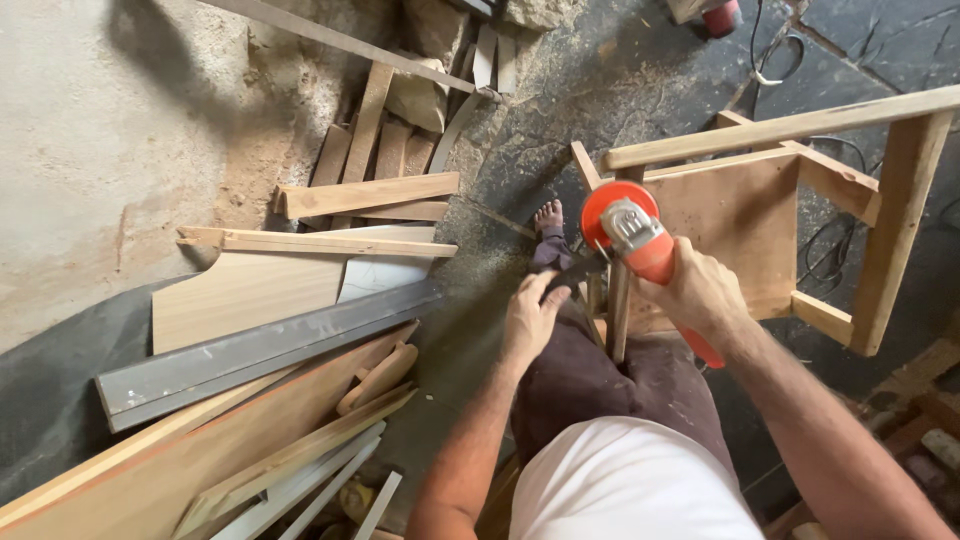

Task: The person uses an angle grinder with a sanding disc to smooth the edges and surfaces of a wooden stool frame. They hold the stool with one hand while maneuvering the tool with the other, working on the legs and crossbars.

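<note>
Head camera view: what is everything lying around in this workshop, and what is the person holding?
Orange angle grinder with round guard: one, orange and silver, centre, against the frame.
Unfinished wooden frame of pale planks: one, light brown, upper right.
Long grey metal bar: one, grey, lower left, across the boards.
Loose wooden boards and offcuts: many, tan, left half, stacked on the floor.
Sawdust-strewn dark floor: grey-black, top centre.
Black cable: one, right, behind the frame.
Bare foot: one, centre, above the left hand.
Left hand: on the grinder's black side handle.
Right hand: wrapped round the grinder's orange body.
</note>
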